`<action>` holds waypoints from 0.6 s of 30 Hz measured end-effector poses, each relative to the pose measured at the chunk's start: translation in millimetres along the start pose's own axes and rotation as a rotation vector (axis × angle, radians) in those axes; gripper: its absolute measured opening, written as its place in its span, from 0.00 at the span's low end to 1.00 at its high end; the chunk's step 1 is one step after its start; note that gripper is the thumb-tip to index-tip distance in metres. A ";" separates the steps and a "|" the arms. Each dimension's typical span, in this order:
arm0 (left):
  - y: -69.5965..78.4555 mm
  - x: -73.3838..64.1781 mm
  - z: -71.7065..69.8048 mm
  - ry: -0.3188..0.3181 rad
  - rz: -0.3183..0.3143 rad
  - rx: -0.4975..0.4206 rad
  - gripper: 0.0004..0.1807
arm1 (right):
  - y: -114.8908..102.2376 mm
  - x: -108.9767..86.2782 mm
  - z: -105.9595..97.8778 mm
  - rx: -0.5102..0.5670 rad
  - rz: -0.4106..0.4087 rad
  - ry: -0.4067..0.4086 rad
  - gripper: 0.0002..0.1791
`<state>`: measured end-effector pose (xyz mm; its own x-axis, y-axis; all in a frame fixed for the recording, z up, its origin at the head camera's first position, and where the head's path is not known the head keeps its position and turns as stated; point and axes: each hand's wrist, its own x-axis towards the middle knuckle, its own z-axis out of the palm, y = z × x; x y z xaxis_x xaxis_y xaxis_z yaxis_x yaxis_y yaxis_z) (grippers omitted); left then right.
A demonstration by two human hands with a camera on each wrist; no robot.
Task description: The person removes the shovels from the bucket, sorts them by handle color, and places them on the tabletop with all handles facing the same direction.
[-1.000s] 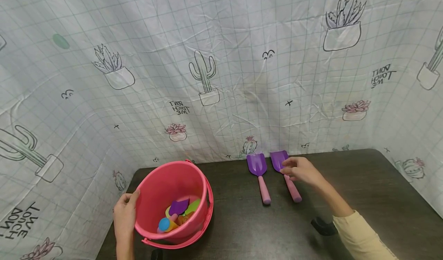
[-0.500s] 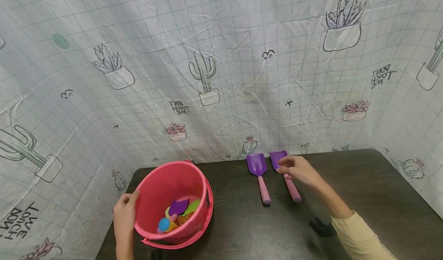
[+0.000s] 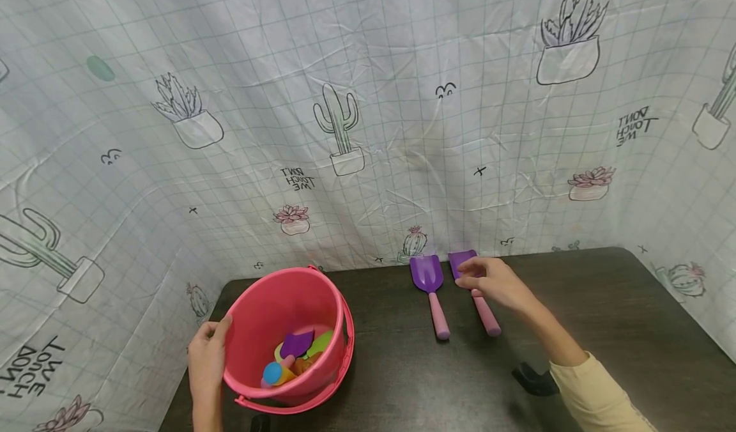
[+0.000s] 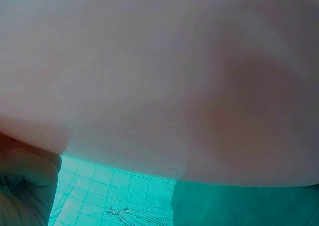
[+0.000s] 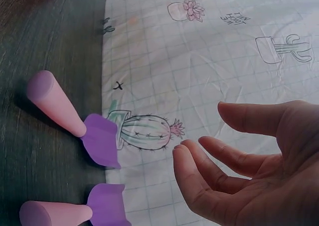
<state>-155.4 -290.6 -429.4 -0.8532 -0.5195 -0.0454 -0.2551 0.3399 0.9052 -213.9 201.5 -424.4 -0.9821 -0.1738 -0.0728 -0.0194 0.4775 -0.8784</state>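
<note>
A pink bucket (image 3: 287,298) stands at the left of the table, its mouth tilted toward the camera. My left hand (image 3: 208,355) grips its rim, thumb on the near side. Inside lie several small toys, among them a blue-and-yellow one (image 3: 278,373) and a purple piece (image 3: 298,344). In the left wrist view the bucket wall (image 4: 124,86) fills most of the picture, blurred. My right hand (image 3: 497,285) hovers over the right toy shovel (image 3: 487,318), fingers loosely bent and holding nothing. To its left lies a second shovel (image 3: 427,275) with purple blade and pink handle.
Both shovels lie near the back edge of the dark table (image 3: 397,368), against a white printed curtain (image 3: 391,131) that also closes off the sides. A black object (image 3: 535,379) shows beside the right sleeve (image 3: 598,387).
My right hand has drifted slightly left over the right shovel, covering more of its blade. The left hand and bucket have stayed put.
</note>
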 end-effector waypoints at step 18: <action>1.7 -1.1 -0.6 -0.017 -0.019 -0.019 0.24 | -21.5 -3.7 4.4 -0.001 -0.050 -0.013 0.22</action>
<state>-154.6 -290.0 -427.5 -0.8559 -0.5125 -0.0698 -0.2628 0.3148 0.9120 -209.1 188.1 -407.4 -0.9775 -0.2083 -0.0347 -0.0685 0.4685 -0.8808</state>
